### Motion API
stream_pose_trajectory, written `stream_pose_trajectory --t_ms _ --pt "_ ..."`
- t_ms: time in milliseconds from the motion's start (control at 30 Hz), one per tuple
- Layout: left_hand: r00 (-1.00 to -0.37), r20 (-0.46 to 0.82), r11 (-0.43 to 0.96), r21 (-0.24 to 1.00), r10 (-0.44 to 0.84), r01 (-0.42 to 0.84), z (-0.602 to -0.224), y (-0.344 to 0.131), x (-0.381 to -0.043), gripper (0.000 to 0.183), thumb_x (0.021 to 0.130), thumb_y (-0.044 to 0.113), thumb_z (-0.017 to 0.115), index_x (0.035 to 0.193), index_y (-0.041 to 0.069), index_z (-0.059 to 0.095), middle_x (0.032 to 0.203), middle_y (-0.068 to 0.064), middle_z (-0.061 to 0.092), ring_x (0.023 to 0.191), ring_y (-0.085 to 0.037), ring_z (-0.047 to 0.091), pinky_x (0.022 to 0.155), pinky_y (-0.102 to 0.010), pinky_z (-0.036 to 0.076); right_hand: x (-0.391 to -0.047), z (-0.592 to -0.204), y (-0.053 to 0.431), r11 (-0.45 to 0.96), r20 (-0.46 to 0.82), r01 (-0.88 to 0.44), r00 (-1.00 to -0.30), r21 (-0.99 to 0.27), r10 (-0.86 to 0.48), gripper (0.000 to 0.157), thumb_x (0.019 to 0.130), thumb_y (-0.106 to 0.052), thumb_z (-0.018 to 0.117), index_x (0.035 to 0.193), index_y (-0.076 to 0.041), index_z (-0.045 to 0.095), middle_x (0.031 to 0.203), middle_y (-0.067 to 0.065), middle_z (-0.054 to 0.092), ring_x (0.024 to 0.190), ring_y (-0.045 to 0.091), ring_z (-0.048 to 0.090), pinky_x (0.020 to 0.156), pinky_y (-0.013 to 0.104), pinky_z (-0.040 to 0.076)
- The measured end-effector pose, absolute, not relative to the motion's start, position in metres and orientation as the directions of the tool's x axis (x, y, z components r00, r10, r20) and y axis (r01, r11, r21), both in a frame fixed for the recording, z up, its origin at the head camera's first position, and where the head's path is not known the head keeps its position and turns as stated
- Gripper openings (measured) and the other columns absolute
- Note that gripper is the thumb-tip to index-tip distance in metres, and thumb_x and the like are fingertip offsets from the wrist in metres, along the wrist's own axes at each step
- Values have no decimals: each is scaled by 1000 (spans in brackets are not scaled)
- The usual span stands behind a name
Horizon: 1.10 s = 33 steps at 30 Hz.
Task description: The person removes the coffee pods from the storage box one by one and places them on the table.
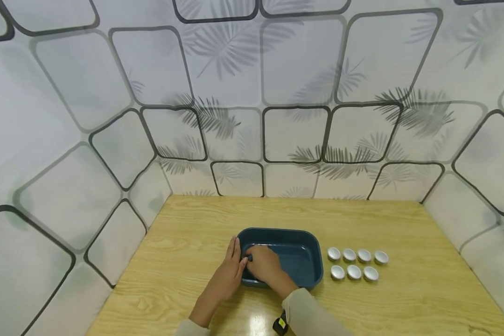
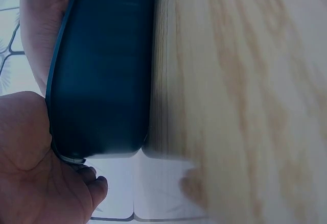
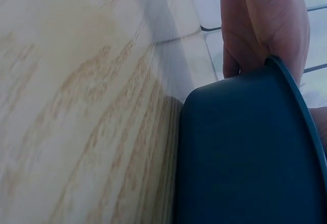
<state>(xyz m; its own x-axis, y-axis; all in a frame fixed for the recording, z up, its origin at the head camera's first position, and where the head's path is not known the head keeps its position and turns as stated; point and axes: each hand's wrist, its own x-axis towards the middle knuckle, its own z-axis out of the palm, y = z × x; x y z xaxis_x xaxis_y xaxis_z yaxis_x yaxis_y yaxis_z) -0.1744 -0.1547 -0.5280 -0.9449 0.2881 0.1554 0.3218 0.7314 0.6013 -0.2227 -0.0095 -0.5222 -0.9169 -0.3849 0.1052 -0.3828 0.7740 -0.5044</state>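
A dark blue rectangular tray (image 1: pixel 300 261) with raised walls stands on the wooden table. My left hand (image 1: pixel 228 275) lies along the tray's left side, its fingers extended and touching the rim. In the left wrist view, that hand (image 2: pixel 30 163) is beside the tray's outer wall (image 2: pixel 104 81). Over the left part of the tray, my right hand (image 1: pixel 264 263) reaches in with bent fingers, close to the left thumb. Its fingertips are hidden, so whether it holds anything cannot be seen. The right wrist view shows mostly the tray's outer wall (image 3: pixel 245 142).
Several small white cups (image 1: pixel 354 272) stand in two rows on the table, just right of the tray. A small black object with a yellow mark (image 1: pixel 280 324) is by the right sleeve. Patterned wall covering (image 1: pixel 296 135) encloses the table (image 1: pixel 185 233) at the back and sides.
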Motion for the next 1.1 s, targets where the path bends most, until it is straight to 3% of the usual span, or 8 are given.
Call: stream_pose_trajectory --t_ms 600,900,1100 --pt "-944 170 735 595 283 327 -527 -152 -176 63 113 26 34 157 -12 9 166 -29 3 147 -45 28 112 -54 36 -223 -517 -9 796 16 -290 -943 -531 -333 20 86 -20 74 105 -15 80 106 4 76 97 30 71 68 48 58" --pt "-944 179 737 591 276 327 -526 -152 -174 62 113 22 36 157 -13 11 165 -31 5 146 -46 29 112 -55 36 -225 -524 -6 742 108 -379 -915 -553 -388 11 81 -13 76 91 -8 75 91 5 73 86 25 69 69 40 56" --pt "-946 172 735 597 275 323 -528 -153 -174 62 112 21 37 157 -13 10 165 -31 4 146 -46 29 112 -56 36 -223 -526 -5 741 139 -421 -900 -523 -414 18 83 -12 76 97 -1 73 95 11 72 92 30 69 79 43 57"
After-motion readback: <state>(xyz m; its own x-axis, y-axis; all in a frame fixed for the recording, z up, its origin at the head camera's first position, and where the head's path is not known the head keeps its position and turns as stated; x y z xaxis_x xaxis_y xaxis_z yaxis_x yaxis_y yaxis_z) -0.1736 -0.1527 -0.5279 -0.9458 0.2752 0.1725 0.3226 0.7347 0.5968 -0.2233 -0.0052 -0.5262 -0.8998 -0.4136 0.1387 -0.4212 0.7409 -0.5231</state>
